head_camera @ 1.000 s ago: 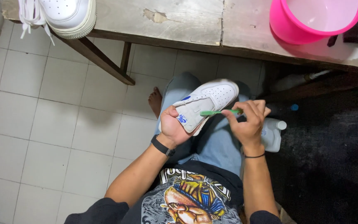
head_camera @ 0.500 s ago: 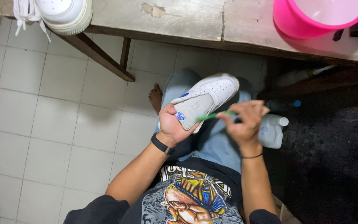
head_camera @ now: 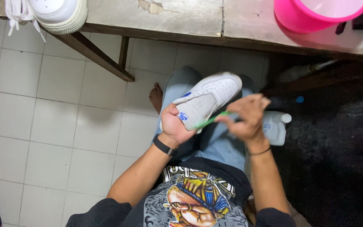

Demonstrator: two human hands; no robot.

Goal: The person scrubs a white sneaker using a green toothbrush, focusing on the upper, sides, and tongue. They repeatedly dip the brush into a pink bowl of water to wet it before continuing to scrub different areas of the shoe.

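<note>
Here's the white sneaker (head_camera: 209,98), smooth leather with a perforated toe and a grey tongue carrying a small blue mark, tilted toe-up toward one o'clock over the person's lap in pale blue jeans (head_camera: 215,143). The left hand (head_camera: 177,126) is clamped round the heel end, thumb pressed along the collar, a black band (head_camera: 165,146) snug at the wrist. The shoe sits just at one o'clock from that palm, touching it. The right hand (head_camera: 244,117) is curled tight on a thin green brush handle (head_camera: 210,120), which slants toward eight o'clock and meets the shoe's lower edge; the bristle end is too small to make out. At three o'clock from the right hand lies a translucent plastic bottle (head_camera: 274,126), close beside the wrist. Up at twelve o'clock runs a worn, chipped bench (head_camera: 177,19); a glossy pink bucket (head_camera: 316,14) sits at its right, a second white shoe (head_camera: 57,12), laces dangling, at its left. Pale square tiles (head_camera: 51,122) underfoot.
</note>
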